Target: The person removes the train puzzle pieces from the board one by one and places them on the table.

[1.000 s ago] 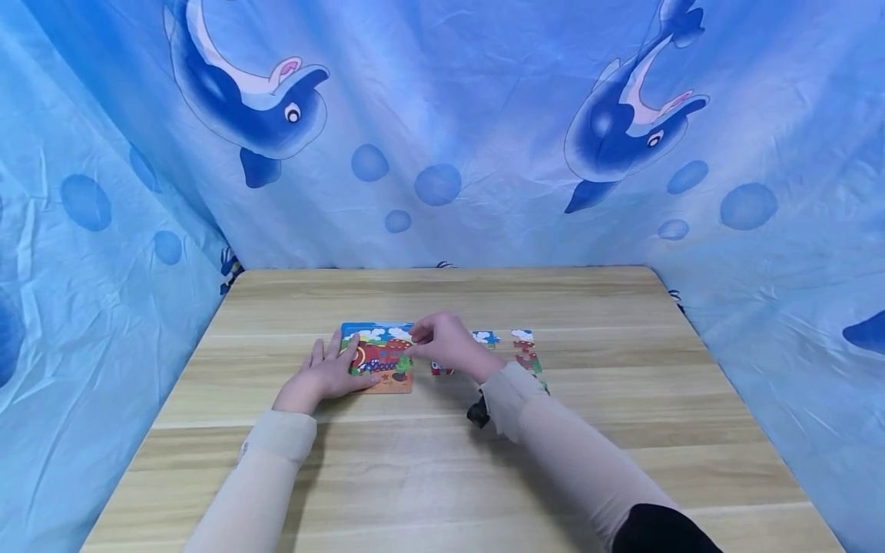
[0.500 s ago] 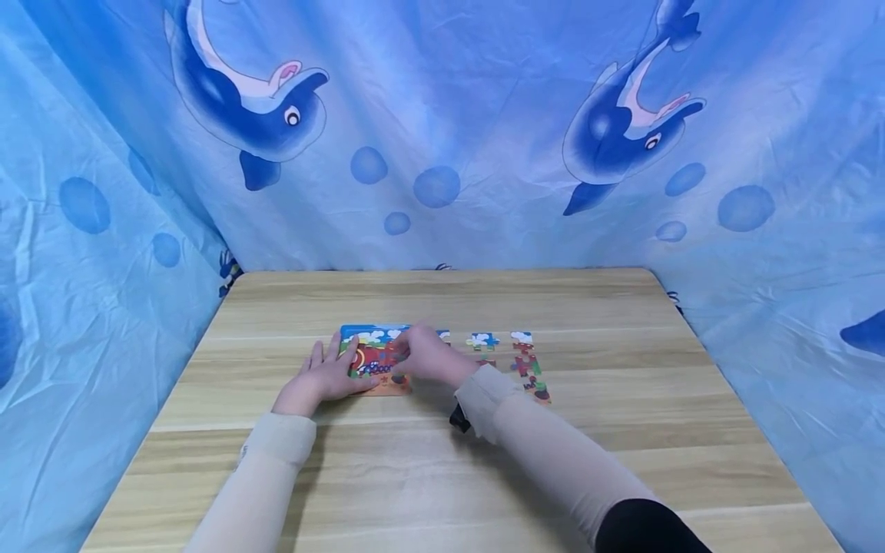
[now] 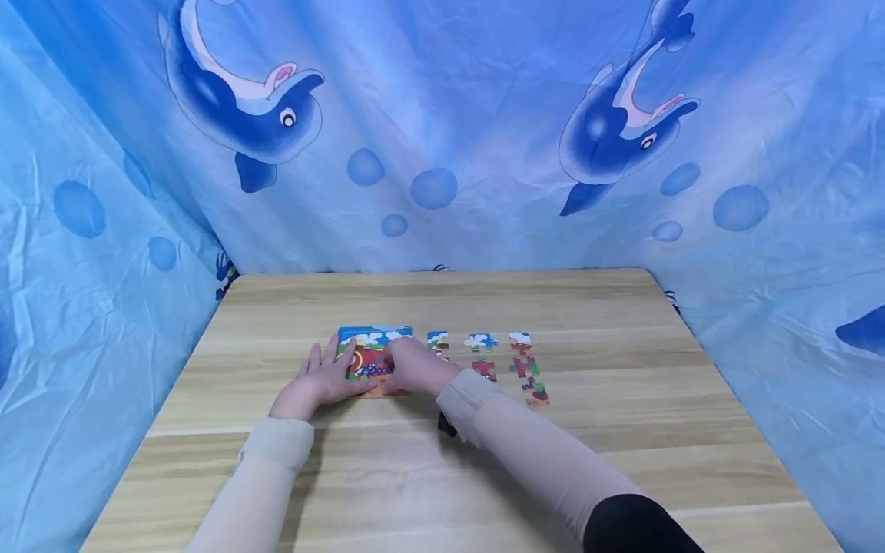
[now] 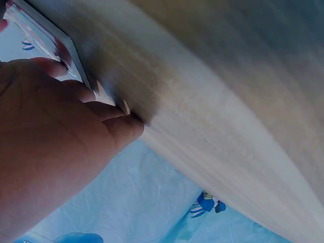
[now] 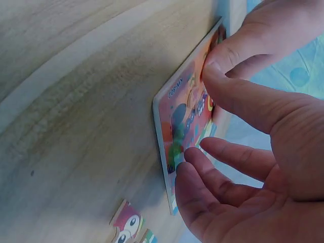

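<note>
A bright jigsaw puzzle board (image 3: 373,336) with a red vehicle picture lies left of the table's middle. My left hand (image 3: 326,379) rests spread over its left side, thumb across the lower part; in the left wrist view the left hand (image 4: 66,116) has its fingertips at the board's edge. My right hand (image 3: 415,365) bends over the board's right half, thumb and index finger apart. From the right wrist, the right thumb (image 5: 248,101) overlaps the left hand's thumb, and the other fingers (image 5: 217,177) hang loosely bent over the picture. No loose piece shows between them; the index fingertip is hidden.
Several loose jigsaw pieces lie right of the board: one with clouds (image 3: 482,341), a red one (image 3: 484,369), and a column of joined or close pieces (image 3: 523,362). One piece with eyes (image 5: 126,223) lies near the board. A blue dolphin curtain (image 3: 442,130) surrounds the wooden table (image 3: 442,299).
My right hand has moved left and slightly nearer over the board, uncovering the loose pieces to its right. The left hand stays in place on the board.
</note>
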The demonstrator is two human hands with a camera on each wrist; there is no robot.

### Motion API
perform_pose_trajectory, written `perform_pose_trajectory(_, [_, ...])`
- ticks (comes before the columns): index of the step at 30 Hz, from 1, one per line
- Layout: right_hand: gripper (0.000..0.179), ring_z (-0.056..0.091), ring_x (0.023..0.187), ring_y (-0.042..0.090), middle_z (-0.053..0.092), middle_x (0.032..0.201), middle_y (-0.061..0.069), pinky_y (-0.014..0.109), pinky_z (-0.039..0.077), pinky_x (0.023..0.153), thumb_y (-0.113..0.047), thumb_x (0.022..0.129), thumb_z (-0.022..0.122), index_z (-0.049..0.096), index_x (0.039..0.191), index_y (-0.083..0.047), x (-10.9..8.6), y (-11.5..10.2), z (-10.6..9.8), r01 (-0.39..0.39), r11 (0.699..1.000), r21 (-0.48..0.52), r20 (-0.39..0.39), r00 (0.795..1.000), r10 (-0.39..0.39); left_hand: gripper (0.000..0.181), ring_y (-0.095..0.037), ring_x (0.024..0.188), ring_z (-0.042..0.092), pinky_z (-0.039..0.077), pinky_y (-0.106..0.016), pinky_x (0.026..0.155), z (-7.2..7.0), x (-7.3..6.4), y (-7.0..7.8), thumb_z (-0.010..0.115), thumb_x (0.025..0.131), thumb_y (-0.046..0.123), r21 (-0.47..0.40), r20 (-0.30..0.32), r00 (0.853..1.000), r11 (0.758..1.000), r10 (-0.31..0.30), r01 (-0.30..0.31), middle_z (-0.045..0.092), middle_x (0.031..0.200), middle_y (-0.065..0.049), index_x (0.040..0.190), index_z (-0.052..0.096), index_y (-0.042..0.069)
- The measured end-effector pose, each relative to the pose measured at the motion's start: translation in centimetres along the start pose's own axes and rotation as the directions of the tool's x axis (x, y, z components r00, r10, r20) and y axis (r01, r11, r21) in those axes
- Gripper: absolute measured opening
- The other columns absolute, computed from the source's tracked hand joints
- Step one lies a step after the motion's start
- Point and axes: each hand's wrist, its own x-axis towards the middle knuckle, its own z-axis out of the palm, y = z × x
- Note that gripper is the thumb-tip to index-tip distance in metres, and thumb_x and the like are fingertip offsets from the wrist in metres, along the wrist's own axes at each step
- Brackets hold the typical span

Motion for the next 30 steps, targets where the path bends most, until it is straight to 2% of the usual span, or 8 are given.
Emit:
perform_pose_trajectory(3, [0.046,0.057,0.087,0.011,0.067,0.104,-0.001,0.024,0.050,0.080,-0.025,0.078,0.092,0.074,0.117,-0.008,0.2,-0.3,0.1,0.030,0.999,-0.040,-0.001,1.000,-0.031,0.135,-0.055,0.144,-0.019,-0.005,-0.070,0.112,0.2,0.7,-0.6,0.049,0.069,0.097,0.028,-0.024,1.000,1.000,0.012,-0.011,-0.017,0.166,-0.021,0.165,0.004,0.015])
perform_pose_trajectory(8, [0.036,0.057,0.082,0.010,0.067,0.096,-0.003,0.023,0.049,0.075,-0.021,0.077,0.093,0.077,0.106,-0.009,0.7,-0.5,0.9,0.060,0.994,-0.091,-0.009,0.998,-0.061,0.128,-0.056,0.144,-0.017,-0.003,-0.070,0.112,0.1,0.7,-0.5,0.050,0.073,0.094,0.031,-0.032,0.999,0.999,0.025,-0.024,-0.014,0.166,-0.022,0.166,0.007,0.017])
perform_pose_trajectory(15, [0.033,0.057,0.080,0.010,0.066,0.089,-0.007,0.023,0.047,0.072,-0.022,0.077,0.093,0.077,0.103,-0.010,0.7,-0.4,1.6,0.097,0.990,-0.102,-0.015,0.995,-0.099,0.134,-0.056,0.144,-0.020,-0.006,-0.072,0.111,0.2,0.3,-0.5,0.052,0.069,0.096,-0.012,-0.025,0.999,1.000,0.022,-0.022,-0.014,0.166,-0.023,0.165,0.009,0.013])
perform_pose_trajectory(18, [0.034,0.057,0.082,0.009,0.066,0.091,-0.007,0.023,0.048,0.073,-0.020,0.076,0.093,0.077,0.104,-0.010,0.6,-0.4,1.7,0.087,0.993,-0.083,-0.014,0.996,-0.089,0.135,-0.056,0.144,-0.019,-0.007,-0.071,0.111,0.2,0.2,-0.3,0.052,0.069,0.095,-0.008,-0.026,0.999,1.000,0.029,-0.029,-0.014,0.165,-0.025,0.165,0.009,0.010])
perform_pose_trajectory(21, [0.039,0.059,0.087,0.008,0.068,0.098,-0.006,0.022,0.049,0.079,-0.018,0.075,0.093,0.077,0.110,-0.010,0.6,-0.4,1.6,0.069,0.995,-0.078,-0.013,0.997,-0.071,0.130,-0.055,0.145,-0.018,-0.006,-0.070,0.112,-0.1,-0.2,0.1,0.054,0.074,0.092,0.003,-0.012,0.999,0.999,0.033,-0.033,-0.015,0.165,-0.024,0.165,0.008,0.011])
perform_pose_trajectory(24, [0.043,0.060,0.094,0.009,0.069,0.104,-0.004,0.023,0.049,0.085,-0.018,0.075,0.093,0.076,0.114,-0.009,0.5,-0.4,1.7,0.069,0.994,-0.087,-0.010,0.998,-0.070,0.121,-0.056,0.145,-0.014,-0.001,-0.070,0.113,-0.8,-1.1,0.5,0.059,0.082,0.082,0.005,0.003,0.999,0.999,0.052,-0.052,-0.011,0.166,-0.025,0.165,0.009,0.010])
perform_pose_trajectory(30, [0.045,0.061,0.095,0.010,0.069,0.105,-0.003,0.024,0.049,0.087,-0.016,0.073,0.094,0.076,0.114,-0.009,0.5,-0.5,1.7,0.068,0.994,-0.085,-0.012,0.998,-0.069,0.104,-0.056,0.146,-0.008,0.010,-0.075,0.110,-2.4,-2.8,0.9,0.066,0.094,0.057,-0.019,-0.003,0.996,0.996,0.091,-0.091,-0.001,0.167,-0.024,0.163,0.010,0.002])
